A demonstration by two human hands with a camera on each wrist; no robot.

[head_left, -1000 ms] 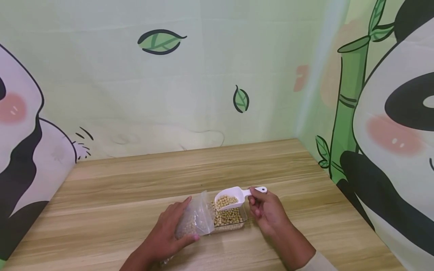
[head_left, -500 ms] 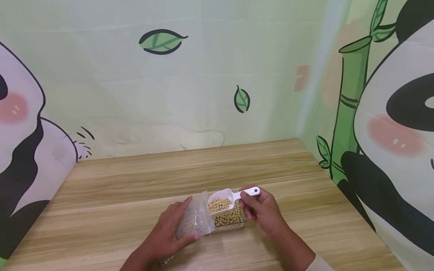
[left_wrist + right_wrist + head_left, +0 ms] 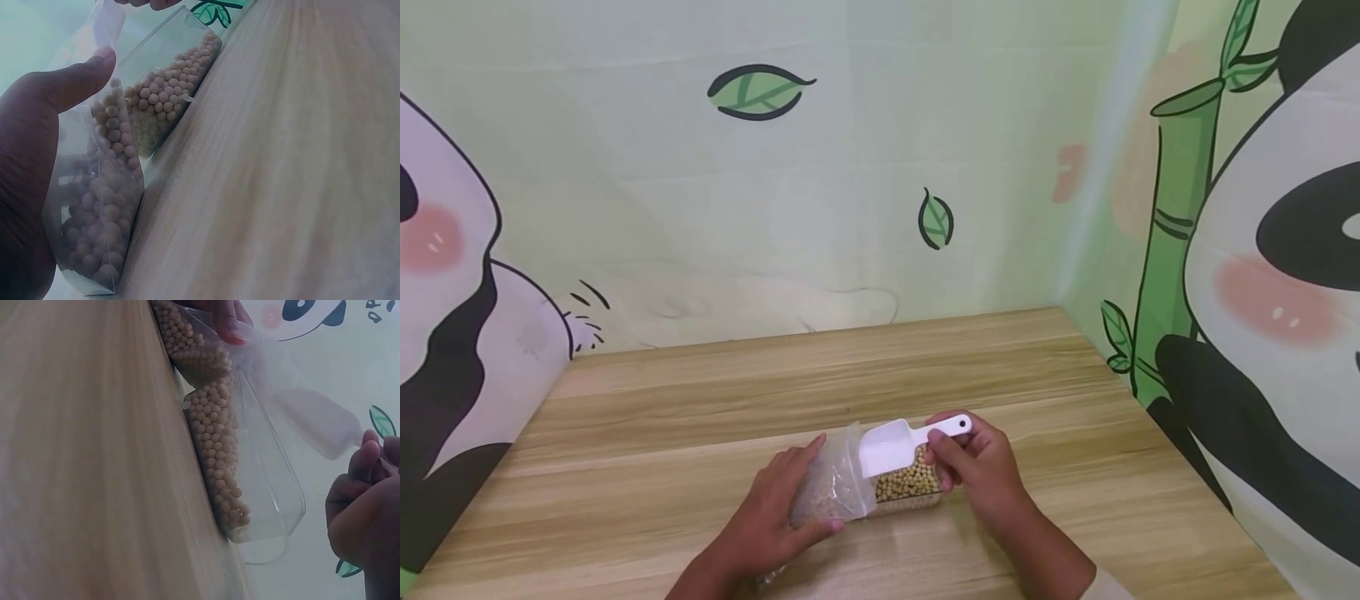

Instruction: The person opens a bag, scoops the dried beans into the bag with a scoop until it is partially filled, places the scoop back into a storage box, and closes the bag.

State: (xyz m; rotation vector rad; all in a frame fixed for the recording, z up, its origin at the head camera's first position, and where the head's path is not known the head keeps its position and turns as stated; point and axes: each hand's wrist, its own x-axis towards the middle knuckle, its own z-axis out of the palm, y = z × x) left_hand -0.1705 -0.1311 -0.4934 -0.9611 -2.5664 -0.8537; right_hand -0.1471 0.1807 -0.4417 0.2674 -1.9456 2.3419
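Note:
My right hand [image 3: 981, 467] pinches the handle of a white plastic scoop [image 3: 887, 447]. The bowl of the scoop shows no beans and is tipped left at the mouth of a clear zip bag [image 3: 835, 487]. Around that bag, my left hand [image 3: 771, 508] holds the sides, thumb in front and fingers behind. Round pale beans, like soybeans, fill the lower bag in the left wrist view. Directly right of the bag and under the scoop, a clear rectangular box [image 3: 275, 481] holds more such beans [image 3: 906, 479], heaped low against its floor.
The box and bag stand side by side on a wood-grain table [image 3: 700, 417]. A pale green cloth backdrop [image 3: 850, 167] with leaves, bamboo and pandas rises behind the table and along both sides.
The scoop, full of beans over the box a second ago, has moved left to the bag's mouth and tipped, and its beans have gone from it. My left hand has stayed in place.

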